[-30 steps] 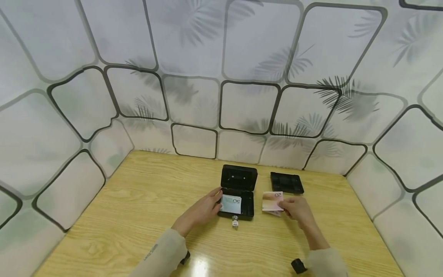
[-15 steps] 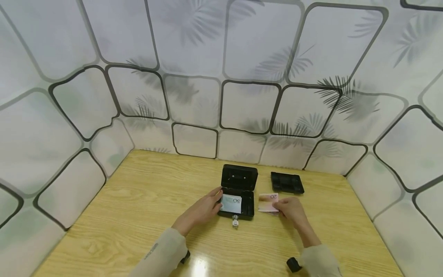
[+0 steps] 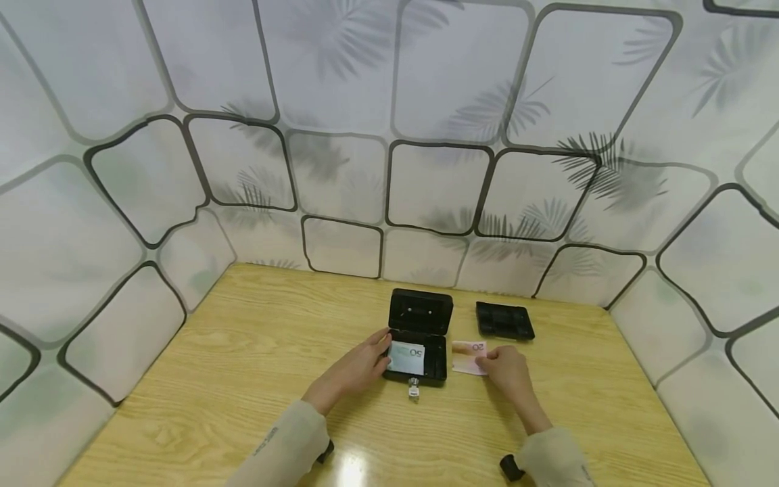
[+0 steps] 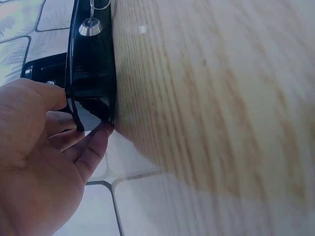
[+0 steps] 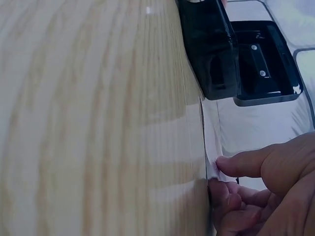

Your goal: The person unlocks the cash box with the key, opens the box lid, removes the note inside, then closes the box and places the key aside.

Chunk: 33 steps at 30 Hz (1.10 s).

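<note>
A small black cash box stands on the table with its lid raised. Inside, at the left, lies a bluish-green 50 banknote. My left hand grips the box's left side; in the left wrist view its thumb is at the upper rim and a fingertip is down at the lower edge. Right of the box, my right hand pinches a pink 20 banknote by its right end. In the right wrist view that banknote lies close along the tabletop, its far end near the box wall.
A key sits in the lock at the box's front. Behind my right hand lies a black compartment tray. Patterned cloth walls rise behind the wooden table and at its sides.
My right hand has moved left toward the box, bringing the pink banknote close to its right side and flatter to the table. My left hand and the box have stayed put.
</note>
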Tool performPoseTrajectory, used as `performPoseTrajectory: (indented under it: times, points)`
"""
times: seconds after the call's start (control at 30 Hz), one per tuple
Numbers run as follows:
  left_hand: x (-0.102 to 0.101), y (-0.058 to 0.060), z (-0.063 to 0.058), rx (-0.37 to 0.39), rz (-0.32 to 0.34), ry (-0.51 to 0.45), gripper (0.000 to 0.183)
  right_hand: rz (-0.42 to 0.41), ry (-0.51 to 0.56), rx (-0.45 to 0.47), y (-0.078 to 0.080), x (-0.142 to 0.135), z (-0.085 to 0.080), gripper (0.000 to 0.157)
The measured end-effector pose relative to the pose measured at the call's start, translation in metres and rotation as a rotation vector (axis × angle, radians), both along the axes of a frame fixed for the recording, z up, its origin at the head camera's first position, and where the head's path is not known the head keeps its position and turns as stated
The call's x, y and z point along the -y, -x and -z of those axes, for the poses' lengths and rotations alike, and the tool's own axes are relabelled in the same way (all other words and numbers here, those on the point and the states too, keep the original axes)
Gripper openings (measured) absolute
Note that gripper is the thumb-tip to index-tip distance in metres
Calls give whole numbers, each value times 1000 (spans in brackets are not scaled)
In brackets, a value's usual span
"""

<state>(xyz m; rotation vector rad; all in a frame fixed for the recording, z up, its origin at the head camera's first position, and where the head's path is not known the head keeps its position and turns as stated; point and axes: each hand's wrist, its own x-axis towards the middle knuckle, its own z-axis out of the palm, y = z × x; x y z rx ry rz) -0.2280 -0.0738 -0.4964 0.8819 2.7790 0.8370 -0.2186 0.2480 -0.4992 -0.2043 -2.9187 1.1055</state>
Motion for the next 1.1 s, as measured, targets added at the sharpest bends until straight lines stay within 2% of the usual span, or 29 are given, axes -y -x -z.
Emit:
performPoseTrajectory:
  times: [0.1, 0.3, 0.6, 0.77, 0.93, 1.1]
  points:
    - [0, 0, 1, -1, -2, -6, 51, 20, 5, 25, 0, 3, 1, 37]
    - [0, 0, 1, 1, -6, -8, 51, 42, -23, 29, -2, 6, -1, 22]
    - [0, -1, 1, -5, -7, -5, 51, 52, -48, 34, -3, 8, -2, 29]
    - [-1, -2, 1, -4, -2, -8, 50, 54, -28, -5, -6, 8, -1, 28]
    - [0, -1, 0, 7, -8, -7, 51, 41, -14, -109, -10, 14, -6, 25]
    - [0, -1, 0, 4, -8, -7, 51, -25, 83, -176, -11, 30, -16, 18]
